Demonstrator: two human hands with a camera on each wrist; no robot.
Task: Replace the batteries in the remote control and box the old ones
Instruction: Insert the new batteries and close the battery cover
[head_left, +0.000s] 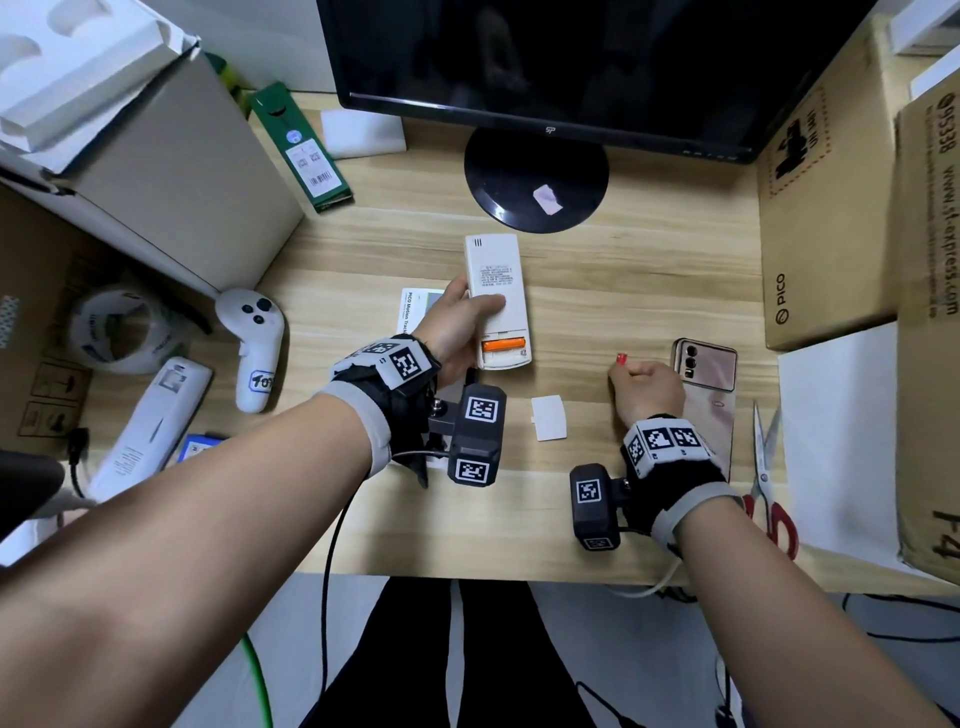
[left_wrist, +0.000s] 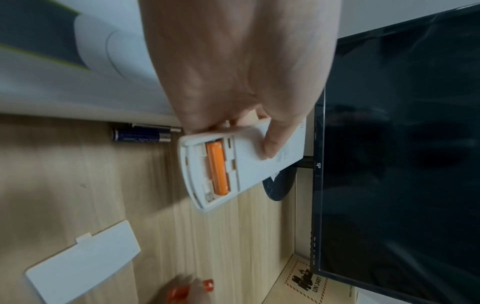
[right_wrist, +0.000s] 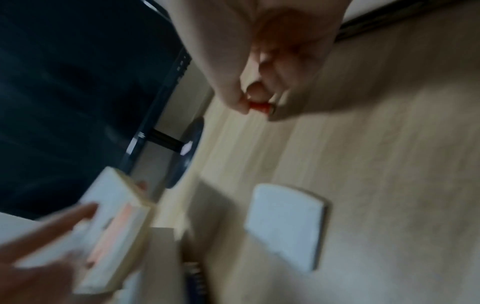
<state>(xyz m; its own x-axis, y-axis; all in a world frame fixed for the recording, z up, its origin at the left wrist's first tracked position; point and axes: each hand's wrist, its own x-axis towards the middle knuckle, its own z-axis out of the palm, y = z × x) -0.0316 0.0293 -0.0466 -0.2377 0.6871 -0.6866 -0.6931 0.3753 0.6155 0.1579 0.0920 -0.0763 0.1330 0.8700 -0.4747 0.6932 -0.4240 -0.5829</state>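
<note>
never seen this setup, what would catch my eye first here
The white remote lies face down at the desk's middle, held by the left hand, its cover off beside it and one orange battery in the open bay. The right hand pinches a second orange battery just right of it.

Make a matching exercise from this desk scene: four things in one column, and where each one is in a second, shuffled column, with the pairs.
Things
1. remote control
2. battery cover
3. orange battery
4. scissors

Places
A. lying loose on the desk between the two hands
B. in the open compartment
C. held by the left hand
D. at the desk's right edge

Pairs: 1-C, 2-A, 3-B, 4-D
</note>
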